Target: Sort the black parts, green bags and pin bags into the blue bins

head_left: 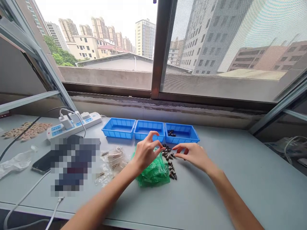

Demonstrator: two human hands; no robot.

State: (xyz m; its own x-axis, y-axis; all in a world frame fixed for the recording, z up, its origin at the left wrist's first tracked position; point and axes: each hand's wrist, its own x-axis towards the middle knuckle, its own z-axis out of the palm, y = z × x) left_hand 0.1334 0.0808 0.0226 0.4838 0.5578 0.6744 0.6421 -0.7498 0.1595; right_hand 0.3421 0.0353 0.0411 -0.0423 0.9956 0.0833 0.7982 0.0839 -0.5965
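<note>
Small dark screw-like parts (171,166) lie loose in a strip on the grey table, with a green plastic bag (153,172) just to their left. Over the bag's far edge, my left hand (146,151) has its thumb and index finger drawn together in a pinch beside the parts. Whatever it may hold is too small to make out. My right hand (193,155) comes in from the right with thumb and forefinger apart, their tips close to the parts. Behind both hands, a blue bin (184,139) has a few dark parts in it.
Two more blue bins (117,133) join the row. Clear bags with small pin-like pieces (112,161) lie left of the green bag. Farther left are a power strip (76,126), a phone (42,163), a blurred-out object, cables and wooden pieces (31,130). A window stands behind.
</note>
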